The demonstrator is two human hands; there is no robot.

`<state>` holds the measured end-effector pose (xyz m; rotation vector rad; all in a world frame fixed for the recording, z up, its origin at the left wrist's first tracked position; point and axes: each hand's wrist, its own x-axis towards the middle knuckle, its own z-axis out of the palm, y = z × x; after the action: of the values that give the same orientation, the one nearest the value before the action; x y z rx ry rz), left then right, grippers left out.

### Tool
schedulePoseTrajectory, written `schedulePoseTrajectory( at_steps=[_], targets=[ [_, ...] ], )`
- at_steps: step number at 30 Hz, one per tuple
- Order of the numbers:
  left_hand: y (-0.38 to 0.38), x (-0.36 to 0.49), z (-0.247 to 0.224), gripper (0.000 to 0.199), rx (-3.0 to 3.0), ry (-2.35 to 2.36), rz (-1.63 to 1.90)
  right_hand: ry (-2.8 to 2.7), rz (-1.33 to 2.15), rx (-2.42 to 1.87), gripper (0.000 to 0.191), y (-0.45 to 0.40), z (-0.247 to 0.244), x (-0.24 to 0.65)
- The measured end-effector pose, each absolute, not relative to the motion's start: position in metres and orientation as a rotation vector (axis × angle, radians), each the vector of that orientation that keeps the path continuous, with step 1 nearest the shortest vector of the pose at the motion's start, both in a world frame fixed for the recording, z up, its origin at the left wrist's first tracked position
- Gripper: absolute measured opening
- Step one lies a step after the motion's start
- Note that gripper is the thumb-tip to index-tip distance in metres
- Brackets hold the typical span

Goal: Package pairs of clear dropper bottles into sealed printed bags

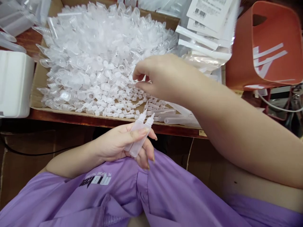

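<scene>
Dark reddish wood shows along the table edge point(59, 117) just beyond your left hand point(115, 138), and brown cardboard point(30, 164) stands in the shadow under it, with a black cable point(42, 153) running across to the left of that hand. Your left hand is closed around two small translucent bottles point(140, 142), thumb pressed across their upper part and fingers behind them, the pair lying side by side at a slant over your purple garment point(113, 195), their white pointed nozzles point(150, 119) aimed away from you. Your right hand point(161, 74) is ahead and to the right of the left one, low over the near part of a shallow cardboard tray point(37, 82), its fingers curled and its thumb and forefinger a little apart; whether the fingertips touch any piece, you cannot tell from here. Under and to the left of that hand lie many small white caps point(118, 107), and beyond them rises a heap of clear plastic pieces point(99, 34). Clear tubes point(180, 121) lie below the right wrist, near the bottle nozzles. Past the right hand are plastic bags with white barcode labels point(208, 14); farther to its right stands an orange bin point(241, 53) with white strips point(270, 52) inside, while a white box point(14, 83) sits well to the left of both hands
</scene>
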<state>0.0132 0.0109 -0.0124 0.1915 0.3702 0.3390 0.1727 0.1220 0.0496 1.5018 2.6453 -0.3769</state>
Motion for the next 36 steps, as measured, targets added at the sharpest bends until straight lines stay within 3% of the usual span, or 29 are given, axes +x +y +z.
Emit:
schedulePoseTrajectory(
  at_steps=[7, 12, 19, 22, 25, 28, 32, 36],
  targets=[
    [0.011, 0.008, -0.012, 0.029, 0.192, 0.422, 0.356, 2.601, -0.227, 1.419, 0.033, 0.113, 0.043, 0.149],
    [0.010, 0.005, -0.013, 0.029, 0.195, 0.420, 0.357, 2.525, -0.361, 1.537, 0.040, 0.112, 0.047, 0.155],
    [0.011, 0.006, -0.011, 0.029, 0.187, 0.414, 0.339, 2.539, -0.684, 1.854, 0.033, 0.104, 0.044, 0.197],
    [0.010, 0.009, -0.012, 0.028, 0.205, 0.423, 0.334, 2.551, -0.694, 1.883, 0.037, 0.097, 0.038, 0.211],
    [0.010, 0.012, -0.011, 0.029, 0.219, 0.452, 0.330, 2.618, -0.672, 1.912, 0.029, 0.084, 0.041, 0.218],
    [0.009, 0.015, -0.008, 0.031, 0.228, 0.466, 0.326, 2.653, -1.066, 2.038, 0.019, 0.066, 0.050, 0.221],
    [0.009, 0.018, -0.006, 0.031, 0.254, 0.481, 0.311, 2.334, -2.080, 2.095, 0.019, 0.043, 0.052, 0.222],
    [0.009, 0.020, -0.006, 0.032, 0.292, 0.485, 0.297, 2.047, -2.504, 1.869, 0.017, 0.032, 0.043, 0.226]
  ],
)
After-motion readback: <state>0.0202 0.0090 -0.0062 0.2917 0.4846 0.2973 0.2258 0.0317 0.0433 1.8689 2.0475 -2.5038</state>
